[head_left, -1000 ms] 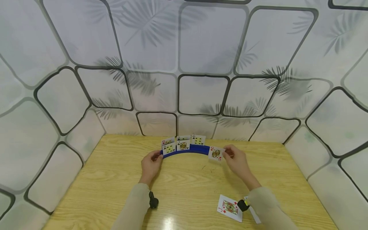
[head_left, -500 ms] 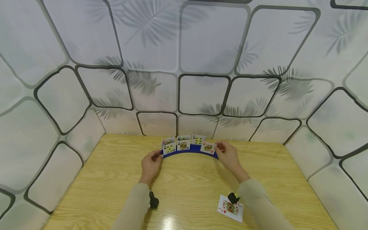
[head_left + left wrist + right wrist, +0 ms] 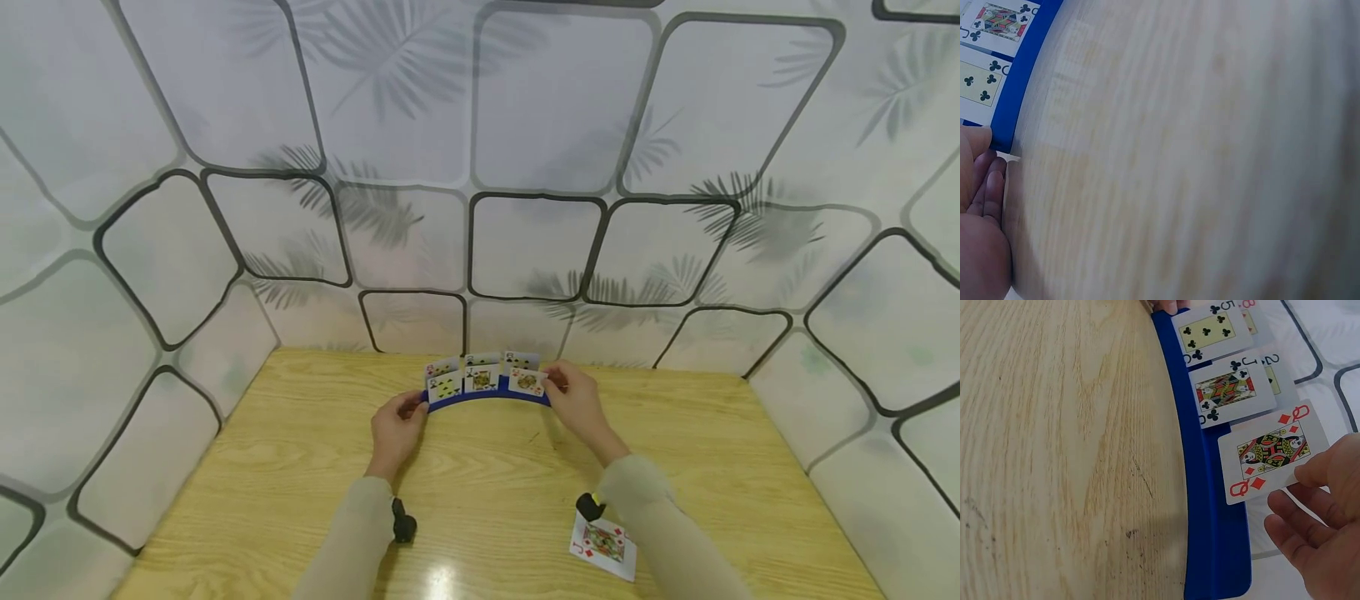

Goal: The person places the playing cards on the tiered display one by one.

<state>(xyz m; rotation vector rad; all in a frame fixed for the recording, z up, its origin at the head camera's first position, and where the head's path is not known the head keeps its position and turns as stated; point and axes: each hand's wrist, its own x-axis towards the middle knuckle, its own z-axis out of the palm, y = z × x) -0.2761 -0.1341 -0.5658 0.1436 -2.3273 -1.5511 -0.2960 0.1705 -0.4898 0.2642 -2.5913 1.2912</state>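
A curved blue card holder (image 3: 487,396) stands near the far table edge with playing cards upright in two rows. My left hand (image 3: 396,429) grips its left end, thumb at the corner beside the five of clubs (image 3: 1207,332). Right of that card stands the jack of clubs (image 3: 1229,390). My right hand (image 3: 577,404) pinches the queen of diamonds (image 3: 1275,453) by its right edge, thumb on the face. The queen overlaps the holder's front slot, right of the jack. Behind the front cards, the back row is partly hidden; a two of clubs (image 3: 1270,378) shows there.
A jack of diamonds (image 3: 603,546) lies face up on the wooden table (image 3: 480,483), partly below the right forearm and its wrist camera (image 3: 590,507). Patterned fabric walls (image 3: 532,250) rise close behind the holder and along both sides.
My right hand has moved left with the queen of diamonds, from the holder's right end to beside the jack of clubs. The left hand keeps its grip on the holder.
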